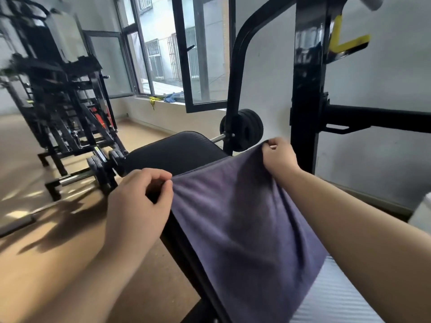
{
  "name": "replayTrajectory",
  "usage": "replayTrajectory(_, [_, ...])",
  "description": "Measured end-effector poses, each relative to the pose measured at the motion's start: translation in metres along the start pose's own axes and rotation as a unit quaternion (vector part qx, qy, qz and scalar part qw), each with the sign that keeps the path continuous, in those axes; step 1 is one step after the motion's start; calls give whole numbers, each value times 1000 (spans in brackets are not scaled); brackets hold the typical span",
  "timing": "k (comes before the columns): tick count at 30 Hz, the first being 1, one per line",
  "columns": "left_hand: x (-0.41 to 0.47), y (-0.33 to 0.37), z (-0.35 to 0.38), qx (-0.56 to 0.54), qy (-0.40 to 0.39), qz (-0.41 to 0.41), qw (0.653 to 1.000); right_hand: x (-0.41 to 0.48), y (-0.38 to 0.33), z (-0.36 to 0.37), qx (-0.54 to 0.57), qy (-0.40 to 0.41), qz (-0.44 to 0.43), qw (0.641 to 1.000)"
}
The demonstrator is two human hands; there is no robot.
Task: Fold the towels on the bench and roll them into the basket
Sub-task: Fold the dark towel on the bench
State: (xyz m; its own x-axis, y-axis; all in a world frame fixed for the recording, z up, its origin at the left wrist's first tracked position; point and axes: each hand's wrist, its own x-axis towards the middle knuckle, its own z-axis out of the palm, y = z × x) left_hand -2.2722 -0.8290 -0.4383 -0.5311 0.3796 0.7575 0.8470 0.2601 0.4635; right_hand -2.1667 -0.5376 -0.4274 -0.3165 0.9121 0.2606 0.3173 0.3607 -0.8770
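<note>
Purple-grey towel [245, 220] held spread over the bench [177, 152] by its two top corners.
The left hand [140, 201] pinches the near corner between thumb and curled fingers. The right hand [277, 157] pinches the other corner, higher and farther off. The cloth hangs between them, its lower part draped across the black padded bench. Behind stand weight plates [242, 129] and a black rack upright [307, 89].

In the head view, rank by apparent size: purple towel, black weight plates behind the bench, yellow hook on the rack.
1. purple towel, by far, though nearest the camera.
2. black weight plates.
3. yellow hook, similar span to plates, so unsure.
</note>
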Motion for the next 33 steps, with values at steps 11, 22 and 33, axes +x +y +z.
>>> replayTrajectory(11, [7,-4,-2,176,-77,25,981,2,9,28,-37,-268,115,956])
replayTrajectory(22, [7,0,1,228,-94,31,969,-14,12,15,45,-230,71,969])
replayTrajectory(33, [-1,6,-7,92,-137,87,982,-16,-1,-65,157,-138,-35,977])
